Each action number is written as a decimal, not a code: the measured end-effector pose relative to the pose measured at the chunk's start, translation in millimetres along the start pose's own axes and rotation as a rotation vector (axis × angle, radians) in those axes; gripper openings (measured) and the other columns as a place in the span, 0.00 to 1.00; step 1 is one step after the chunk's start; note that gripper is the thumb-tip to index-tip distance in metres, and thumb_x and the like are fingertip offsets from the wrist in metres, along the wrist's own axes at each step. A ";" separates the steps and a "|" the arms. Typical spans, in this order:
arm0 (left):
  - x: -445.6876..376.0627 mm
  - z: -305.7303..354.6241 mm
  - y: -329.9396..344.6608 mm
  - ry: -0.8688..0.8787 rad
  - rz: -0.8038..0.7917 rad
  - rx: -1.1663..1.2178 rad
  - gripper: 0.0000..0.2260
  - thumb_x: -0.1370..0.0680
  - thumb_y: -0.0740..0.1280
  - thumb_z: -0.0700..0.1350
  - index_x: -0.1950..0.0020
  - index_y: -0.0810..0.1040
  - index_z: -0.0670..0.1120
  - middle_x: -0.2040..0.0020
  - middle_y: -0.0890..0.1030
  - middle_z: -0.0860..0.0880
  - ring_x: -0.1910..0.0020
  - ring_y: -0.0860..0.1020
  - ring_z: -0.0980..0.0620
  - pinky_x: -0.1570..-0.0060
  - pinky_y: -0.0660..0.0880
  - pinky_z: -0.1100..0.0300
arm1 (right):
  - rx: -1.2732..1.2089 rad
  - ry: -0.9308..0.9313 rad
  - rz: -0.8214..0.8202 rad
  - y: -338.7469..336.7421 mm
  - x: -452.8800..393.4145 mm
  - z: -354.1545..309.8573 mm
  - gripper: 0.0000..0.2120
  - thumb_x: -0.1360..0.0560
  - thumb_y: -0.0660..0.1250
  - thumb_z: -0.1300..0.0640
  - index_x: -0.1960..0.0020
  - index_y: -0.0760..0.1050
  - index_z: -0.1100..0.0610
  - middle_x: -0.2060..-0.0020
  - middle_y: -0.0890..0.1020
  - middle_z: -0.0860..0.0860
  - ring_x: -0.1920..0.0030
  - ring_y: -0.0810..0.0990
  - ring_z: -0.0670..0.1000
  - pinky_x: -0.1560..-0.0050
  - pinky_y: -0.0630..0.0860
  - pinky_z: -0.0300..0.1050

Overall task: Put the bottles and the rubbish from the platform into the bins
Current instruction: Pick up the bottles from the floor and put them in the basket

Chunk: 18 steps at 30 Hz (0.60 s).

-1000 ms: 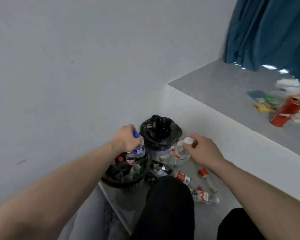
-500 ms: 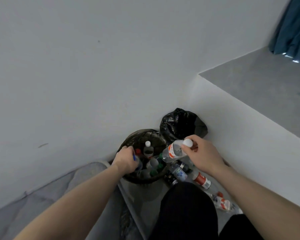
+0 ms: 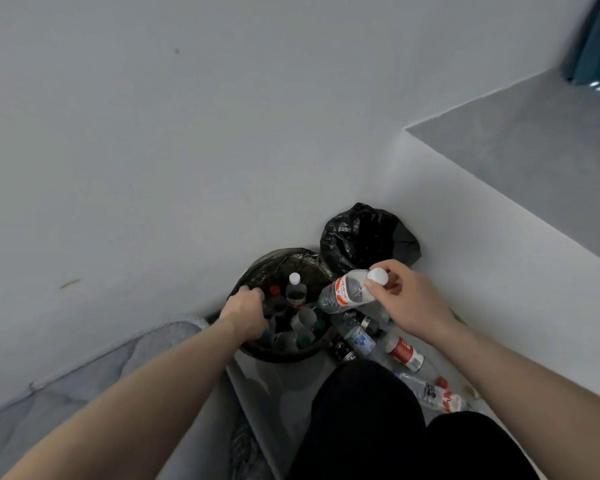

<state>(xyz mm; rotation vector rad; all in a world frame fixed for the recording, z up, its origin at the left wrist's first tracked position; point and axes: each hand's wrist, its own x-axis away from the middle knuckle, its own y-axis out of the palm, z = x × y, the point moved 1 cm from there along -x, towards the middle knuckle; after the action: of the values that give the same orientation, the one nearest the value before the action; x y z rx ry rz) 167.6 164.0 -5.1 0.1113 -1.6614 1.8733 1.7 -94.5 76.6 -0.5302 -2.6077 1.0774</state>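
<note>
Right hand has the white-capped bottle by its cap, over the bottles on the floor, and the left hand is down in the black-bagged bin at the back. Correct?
Not quite. The left hand is in the nearer bin, the one full of bottles; the black-bagged bin stands behind it, untouched. The head view shows this. The right hand does hold the white-capped bottle by its cap.

Right hand (image 3: 407, 301) pinching the white cap of a clear plastic bottle with a red-and-white label (image 3: 343, 292), held tilted over the round black-lined bin (image 3: 257, 271) full of bottles. Left hand (image 3: 245, 315) reaching inside that bin. Second black-bagged bin (image 3: 368, 237) just behind. More bottles on the floor (image 3: 404, 353).
</note>
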 end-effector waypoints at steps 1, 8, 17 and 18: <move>3.3 -2.9 -12.0 0.014 0.045 0.034 0.15 0.25 0.68 0.45 0.39 0.75 0.47 0.40 0.73 0.45 0.40 0.77 0.40 0.40 0.76 0.50 | 0.003 -0.006 -0.005 0.3 -1.0 -3.8 0.06 0.23 0.68 0.42 0.46 0.75 0.38 0.55 0.81 0.39 0.54 0.80 0.41 0.52 0.80 0.48; 55.4 -71.3 -44.7 -0.047 0.243 0.097 0.15 0.23 0.63 0.58 0.42 0.79 0.51 0.41 0.77 0.49 0.40 0.78 0.43 0.40 0.75 0.51 | 0.024 -0.024 -0.040 21.2 -10.4 -36.5 0.06 0.24 0.67 0.41 0.48 0.74 0.37 0.57 0.82 0.39 0.55 0.80 0.42 0.55 0.78 0.46; 66.7 -82.3 -27.2 -0.113 0.470 0.188 0.12 0.24 0.62 0.58 0.59 0.78 0.52 0.55 0.82 0.53 0.50 0.79 0.47 0.55 0.75 0.55 | 0.235 0.005 -0.200 90.4 -39.7 -58.8 0.07 0.23 0.64 0.42 0.47 0.73 0.40 0.57 0.81 0.42 0.57 0.79 0.48 0.57 0.77 0.48; 64.4 -83.4 -25.8 -0.115 0.468 0.196 0.12 0.25 0.62 0.57 0.59 0.78 0.52 0.56 0.81 0.53 0.51 0.79 0.47 0.56 0.75 0.55 | 0.257 0.006 -0.213 99.5 -43.3 -58.7 0.07 0.23 0.63 0.42 0.47 0.73 0.41 0.57 0.81 0.42 0.57 0.79 0.49 0.57 0.77 0.48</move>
<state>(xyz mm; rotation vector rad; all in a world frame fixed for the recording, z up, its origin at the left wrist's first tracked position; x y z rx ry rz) 156.6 266.2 29.6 -0.1011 -1.6795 2.4181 85.6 -11.3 40.8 -0.1930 -2.4023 1.3067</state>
